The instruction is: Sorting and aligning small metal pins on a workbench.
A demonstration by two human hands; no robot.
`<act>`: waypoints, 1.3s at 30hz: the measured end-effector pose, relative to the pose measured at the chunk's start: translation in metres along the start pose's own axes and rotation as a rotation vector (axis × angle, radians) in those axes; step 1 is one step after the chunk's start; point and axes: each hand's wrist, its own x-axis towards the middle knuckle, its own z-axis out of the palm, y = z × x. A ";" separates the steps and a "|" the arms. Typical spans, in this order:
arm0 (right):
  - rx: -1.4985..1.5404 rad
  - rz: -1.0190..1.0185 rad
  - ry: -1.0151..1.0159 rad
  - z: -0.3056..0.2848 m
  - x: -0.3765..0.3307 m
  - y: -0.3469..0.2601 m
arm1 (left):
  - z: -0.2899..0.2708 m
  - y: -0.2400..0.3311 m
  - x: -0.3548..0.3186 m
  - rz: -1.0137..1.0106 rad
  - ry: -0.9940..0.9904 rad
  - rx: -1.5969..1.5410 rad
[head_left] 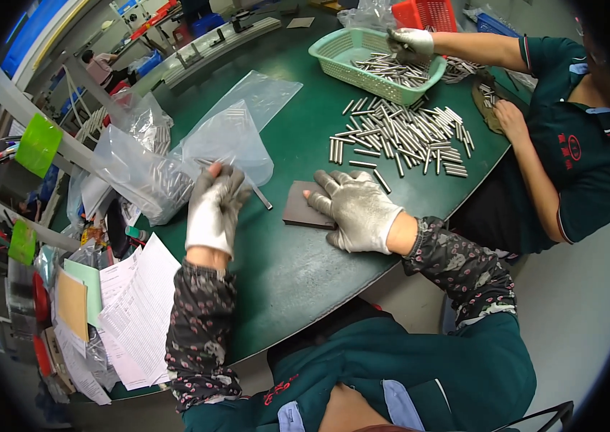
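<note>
Head view, gloved left hand pinching slim metal rod, right hand spread on dark pad.

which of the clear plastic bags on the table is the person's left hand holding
The clear bag right above the left hand, lying nearly flat. The fuller bag of rods lies to its left, untouched.

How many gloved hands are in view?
3: the left hand at a plastic bag, the right hand on a dark pad, and a co-worker's gloved hand in the green basket.
</note>
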 end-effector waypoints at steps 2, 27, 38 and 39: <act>0.018 0.061 -0.077 -0.004 0.003 -0.005 | 0.004 0.001 -0.034 0.041 0.081 0.150; -0.248 0.637 0.090 -0.013 -0.029 0.094 | 0.114 -0.086 0.032 0.502 -0.533 1.627; -0.115 0.629 0.188 0.001 -0.024 0.091 | 0.127 -0.096 0.056 0.521 -0.790 1.757; -0.067 0.626 0.173 -0.003 -0.022 0.089 | 0.127 -0.097 0.055 0.516 -0.790 1.756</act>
